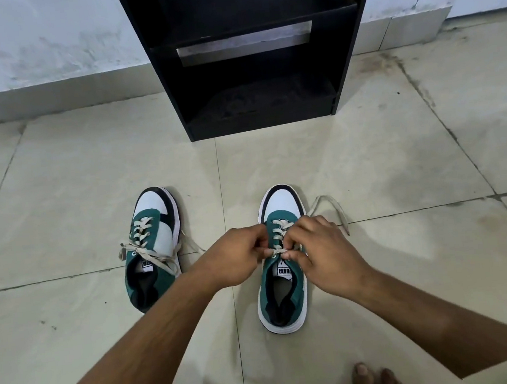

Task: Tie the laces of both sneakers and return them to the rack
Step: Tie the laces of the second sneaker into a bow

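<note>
Two green, white and black sneakers stand upright on the floor, toes toward 12 o'clock. The left sneaker (154, 248) has a loose bow; the right sneaker (280, 260) trails a lace (329, 207) toward 3 o'clock. The black rack (251, 52) stands at 12 o'clock.

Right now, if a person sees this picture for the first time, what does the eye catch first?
First, the two hands, left hand and right hand, pinching the laces of the right-side green and white sneaker at centre. Its twin, the left-side sneaker, sits on the tiled floor with its laces in a loose bow. Behind stands a black shoe rack against the wall.
</note>
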